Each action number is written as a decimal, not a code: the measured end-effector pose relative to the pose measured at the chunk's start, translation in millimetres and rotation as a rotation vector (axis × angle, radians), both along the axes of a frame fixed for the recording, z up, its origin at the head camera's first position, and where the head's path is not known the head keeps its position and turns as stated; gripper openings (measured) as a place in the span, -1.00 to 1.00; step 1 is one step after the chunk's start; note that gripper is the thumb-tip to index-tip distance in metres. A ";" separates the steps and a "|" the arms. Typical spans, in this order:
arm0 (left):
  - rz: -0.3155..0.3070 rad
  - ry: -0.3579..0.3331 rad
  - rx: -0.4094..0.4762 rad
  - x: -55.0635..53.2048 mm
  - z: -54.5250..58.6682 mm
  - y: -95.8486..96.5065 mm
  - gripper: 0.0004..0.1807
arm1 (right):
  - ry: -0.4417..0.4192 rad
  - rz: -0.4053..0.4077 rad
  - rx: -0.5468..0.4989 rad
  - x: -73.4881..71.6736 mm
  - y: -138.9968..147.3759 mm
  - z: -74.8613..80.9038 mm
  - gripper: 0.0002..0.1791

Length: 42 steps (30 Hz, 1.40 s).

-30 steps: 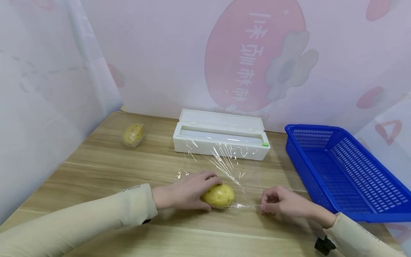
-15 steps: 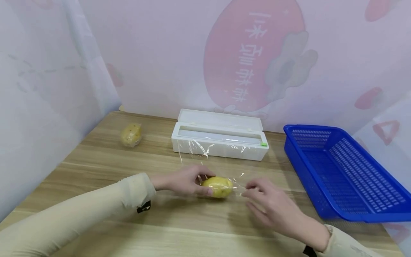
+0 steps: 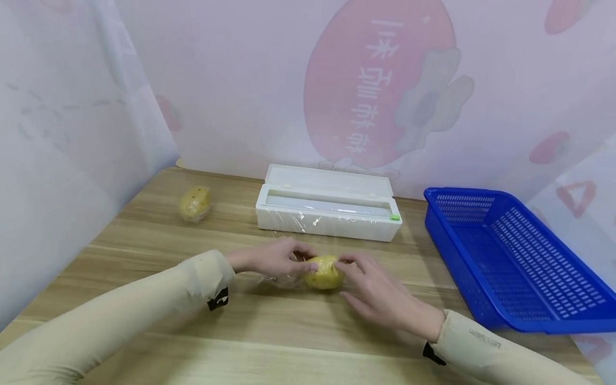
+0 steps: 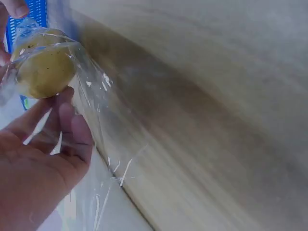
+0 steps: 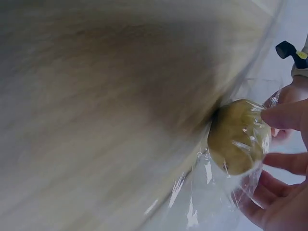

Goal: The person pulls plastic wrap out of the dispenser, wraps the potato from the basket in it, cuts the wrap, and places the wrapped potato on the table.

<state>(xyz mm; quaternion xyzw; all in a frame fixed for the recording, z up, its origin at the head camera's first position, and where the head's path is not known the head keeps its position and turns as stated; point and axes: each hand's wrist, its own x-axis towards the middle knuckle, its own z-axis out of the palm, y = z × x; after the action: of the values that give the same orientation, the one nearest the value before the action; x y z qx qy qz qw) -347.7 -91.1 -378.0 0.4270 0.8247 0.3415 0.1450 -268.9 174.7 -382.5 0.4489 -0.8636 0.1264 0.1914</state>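
In the head view a yellow potato sits low over the middle of the table, partly covered in clear plastic wrap. My left hand grips its left end, thumb on top and fingers behind. At the right end, my right hand holds the wrap against the potato with its fingertips. The right wrist view shows thumb and fingers spread around the wrapped end, with film creased over the skin. Loose film trails past the left hand's fingers in the left wrist view.
Behind the hands stands a white wrap dispenser box, its lid raised and a roll inside. A wrapped potato lies at the back left. On the right is a blue perforated basket. Printed cloth walls border the wooden table.
My right hand has moved left and up to the potato, bringing the wrap's edge over it. My left hand has shifted its grip, and the potato has moved slightly away from me.
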 end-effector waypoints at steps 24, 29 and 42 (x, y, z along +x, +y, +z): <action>0.196 0.606 -0.157 14.6 4.9 24.6 -0.26 | -0.646 -0.225 -0.287 -52.5 -10.0 -3.7 -0.32; 0.186 0.601 -0.145 6.4 0.4 25.3 -0.26 | -0.719 -0.300 -0.300 -56.0 -10.3 3.4 -0.32; 0.155 0.587 -0.197 5.1 2.0 17.9 -0.23 | -0.321 -0.285 -0.121 -37.7 -25.3 4.3 -0.17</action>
<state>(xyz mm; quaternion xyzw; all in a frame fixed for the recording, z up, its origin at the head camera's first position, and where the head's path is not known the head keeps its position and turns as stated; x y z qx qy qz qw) -342.5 -73.1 -376.0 0.4268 0.8906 0.1323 -0.0848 -306.5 149.4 -378.1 0.2841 -0.9286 0.2195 0.0939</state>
